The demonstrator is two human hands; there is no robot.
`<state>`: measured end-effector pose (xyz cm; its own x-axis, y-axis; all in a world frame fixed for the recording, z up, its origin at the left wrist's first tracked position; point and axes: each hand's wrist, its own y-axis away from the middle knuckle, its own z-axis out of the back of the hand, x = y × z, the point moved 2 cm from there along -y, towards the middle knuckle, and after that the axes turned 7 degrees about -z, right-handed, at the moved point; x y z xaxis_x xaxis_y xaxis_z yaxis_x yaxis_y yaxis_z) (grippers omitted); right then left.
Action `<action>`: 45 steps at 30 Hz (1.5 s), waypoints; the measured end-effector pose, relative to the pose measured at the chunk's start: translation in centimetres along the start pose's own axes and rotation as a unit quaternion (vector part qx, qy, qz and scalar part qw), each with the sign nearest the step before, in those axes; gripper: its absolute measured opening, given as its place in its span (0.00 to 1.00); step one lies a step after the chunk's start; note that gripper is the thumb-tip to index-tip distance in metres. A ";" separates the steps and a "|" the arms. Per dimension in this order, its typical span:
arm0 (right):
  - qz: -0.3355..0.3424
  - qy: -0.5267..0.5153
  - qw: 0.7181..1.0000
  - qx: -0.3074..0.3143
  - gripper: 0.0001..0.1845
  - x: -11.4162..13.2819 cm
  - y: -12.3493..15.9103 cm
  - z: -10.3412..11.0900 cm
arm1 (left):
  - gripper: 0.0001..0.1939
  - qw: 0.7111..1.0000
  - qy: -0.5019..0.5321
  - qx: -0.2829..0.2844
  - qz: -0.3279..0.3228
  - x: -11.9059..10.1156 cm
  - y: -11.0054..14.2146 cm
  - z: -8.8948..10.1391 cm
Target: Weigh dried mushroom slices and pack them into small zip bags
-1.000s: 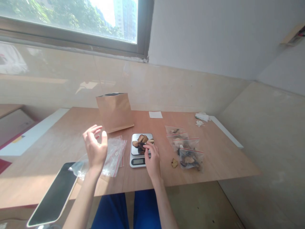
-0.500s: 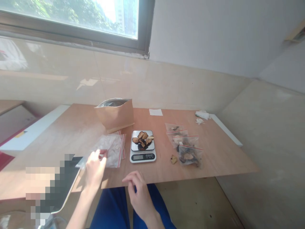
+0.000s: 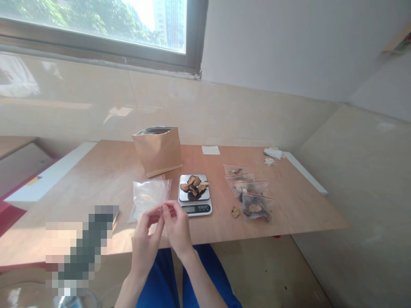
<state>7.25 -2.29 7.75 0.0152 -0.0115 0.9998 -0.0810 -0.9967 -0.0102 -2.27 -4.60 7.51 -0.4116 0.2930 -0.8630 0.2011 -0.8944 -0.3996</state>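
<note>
My left hand point(image 3: 146, 234) and my right hand point(image 3: 177, 226) meet at the near edge of a transparent zip bag point(image 3: 149, 199), pinching its red-striped mouth between fingers and thumbs. The bag looks empty, or nearly so. To the right of my hands stands a digital kitchen scale point(image 3: 195, 195) with a steel top, heaped with dark dried slices point(image 3: 193, 186). Neither hand touches the scale. Beyond it, a kraft paper pouch point(image 3: 157, 150) stands upright with a silvery lining showing at its open top.
Several filled zip bags point(image 3: 253, 206) lie to the right of the scale, with a loose dried slice point(image 3: 235, 212) beside them. A white paper square point(image 3: 210, 150) and white tissue point(image 3: 272, 153) lie at the back of the wooden table point(image 3: 289, 214). A pixelated object point(image 3: 80, 248) covers the lower left.
My right hand has come over from near the table edge to join my left. Both now pinch the bag's mouth, and the bag sits flatter and closer to the scale.
</note>
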 end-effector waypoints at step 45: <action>0.104 0.341 0.920 -0.161 0.15 -4.7 -9.4 15.8 | 0.13 0.980 -0.089 -0.080 0.158 -0.4 -2.3 3.2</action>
<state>23.70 5.88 2.84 -0.6538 -0.0374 0.7557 -0.3040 -0.9017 -0.3076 -5.43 -3.76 9.73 -0.4517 -0.0666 -0.8897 0.4743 -0.8626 -0.1762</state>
